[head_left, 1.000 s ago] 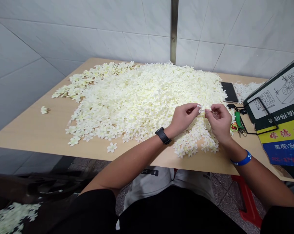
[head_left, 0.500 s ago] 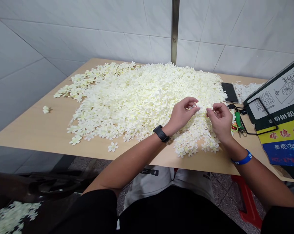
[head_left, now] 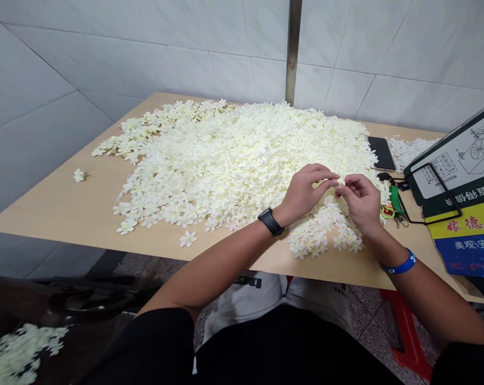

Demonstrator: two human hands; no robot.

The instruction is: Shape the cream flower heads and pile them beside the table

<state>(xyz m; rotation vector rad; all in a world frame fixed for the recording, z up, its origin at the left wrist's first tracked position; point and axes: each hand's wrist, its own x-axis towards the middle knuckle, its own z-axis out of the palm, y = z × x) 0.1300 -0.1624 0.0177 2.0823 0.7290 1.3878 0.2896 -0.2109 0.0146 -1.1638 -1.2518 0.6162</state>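
Note:
My left hand (head_left: 308, 191), with a black watch (head_left: 270, 222) on its wrist, is closed in a pinch. Its fingertips meet those of my right hand (head_left: 362, 204), which is also pinched shut and has a blue wristband (head_left: 400, 262) below it. Between the fingertips shows a small pale artificial flower (head_left: 341, 182), mostly covered by the fingers. Whatever else my left fingers grip is too small to make out. Both hands are just above a broad heap of cream-white artificial flowers (head_left: 225, 166) on the wooden table (head_left: 61, 214). Smaller groups of flowers (head_left: 312, 240) lie in front of my wrists.
A dark phone (head_left: 381, 153) lies right of the heap, beside a pile of thin white pieces (head_left: 410, 151). Keys with a green tag (head_left: 394, 200) and a printed box (head_left: 462, 198) stand further right. One loose flower (head_left: 188, 239) is near the front edge. Tiled wall (head_left: 145, 64) behind.
My two hands were apart, each pinching something small. They have come together, the left moving right, so the fingertips now touch. The view has shifted slightly.

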